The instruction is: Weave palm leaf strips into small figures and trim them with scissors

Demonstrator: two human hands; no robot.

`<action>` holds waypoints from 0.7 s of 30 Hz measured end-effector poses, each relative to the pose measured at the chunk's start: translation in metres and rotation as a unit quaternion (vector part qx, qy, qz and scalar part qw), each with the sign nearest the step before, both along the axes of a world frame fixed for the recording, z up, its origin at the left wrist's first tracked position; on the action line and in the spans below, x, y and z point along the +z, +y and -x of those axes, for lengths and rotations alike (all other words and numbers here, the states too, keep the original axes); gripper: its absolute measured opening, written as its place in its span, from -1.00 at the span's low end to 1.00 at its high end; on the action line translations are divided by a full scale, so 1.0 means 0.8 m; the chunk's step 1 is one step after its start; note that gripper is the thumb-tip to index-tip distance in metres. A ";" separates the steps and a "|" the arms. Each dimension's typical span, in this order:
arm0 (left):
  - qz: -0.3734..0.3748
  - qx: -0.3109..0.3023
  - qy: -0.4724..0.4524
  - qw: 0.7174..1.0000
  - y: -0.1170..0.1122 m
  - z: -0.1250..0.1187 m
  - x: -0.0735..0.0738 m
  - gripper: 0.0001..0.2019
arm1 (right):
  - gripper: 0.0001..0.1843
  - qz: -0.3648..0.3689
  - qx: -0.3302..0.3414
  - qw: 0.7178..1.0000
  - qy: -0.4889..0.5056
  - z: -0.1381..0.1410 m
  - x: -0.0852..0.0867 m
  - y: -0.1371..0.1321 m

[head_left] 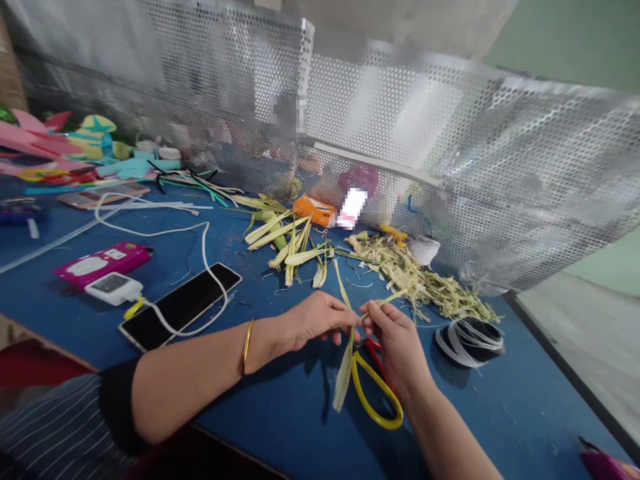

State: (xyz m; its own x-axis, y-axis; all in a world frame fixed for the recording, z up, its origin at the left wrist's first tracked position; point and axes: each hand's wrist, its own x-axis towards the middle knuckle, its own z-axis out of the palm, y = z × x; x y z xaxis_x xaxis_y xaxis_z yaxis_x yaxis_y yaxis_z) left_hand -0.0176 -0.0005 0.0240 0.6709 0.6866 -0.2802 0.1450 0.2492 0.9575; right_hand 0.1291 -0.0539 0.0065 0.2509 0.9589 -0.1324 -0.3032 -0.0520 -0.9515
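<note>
blue table, left hand and right hand, fingers pinching husk strips, one pointing lengthwise toward camera

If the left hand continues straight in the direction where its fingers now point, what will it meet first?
Most likely the right hand: its fingertips lie just ahead of the left hand, by the pale strips held there. Whether the hands touch is unclear.

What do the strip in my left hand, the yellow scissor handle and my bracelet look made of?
The strip: likely dried leaf, matte, pale green, thin and flat. The handle: probably plastic or rubber coating, smooth and evenly yellow. The bracelet: apparently polished metal, gold-coloured with bright highlights; real gold or plating, I can't tell.
</note>
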 end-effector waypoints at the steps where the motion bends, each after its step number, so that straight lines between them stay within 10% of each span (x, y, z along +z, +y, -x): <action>1: -0.001 -0.009 0.004 1.000 0.000 -0.001 0.000 -0.73 | -0.64 -0.005 -0.012 1.000 -0.007 0.001 -0.001 0.000; 7: 0.038 0.059 -0.018 0.997 0.003 -0.004 0.002 -0.78 | -0.63 -0.022 -0.064 0.986 -0.151 -0.015 -0.004 0.006; 11: 0.091 0.151 -0.090 0.980 0.008 -0.002 0.007 -0.86 | -0.77 -0.175 -0.194 0.859 -0.441 -0.017 0.009 -0.007; 14: 0.100 0.171 -0.147 0.969 0.008 -0.002 0.011 -0.88 | -0.76 -0.240 -0.103 0.797 -0.545 -0.003 0.012 -0.019; 21: 0.105 0.192 -0.180 0.959 0.000 -0.008 0.004 -0.78 | -0.72 -0.126 0.000 0.872 -0.473 0.030 -0.027 -0.009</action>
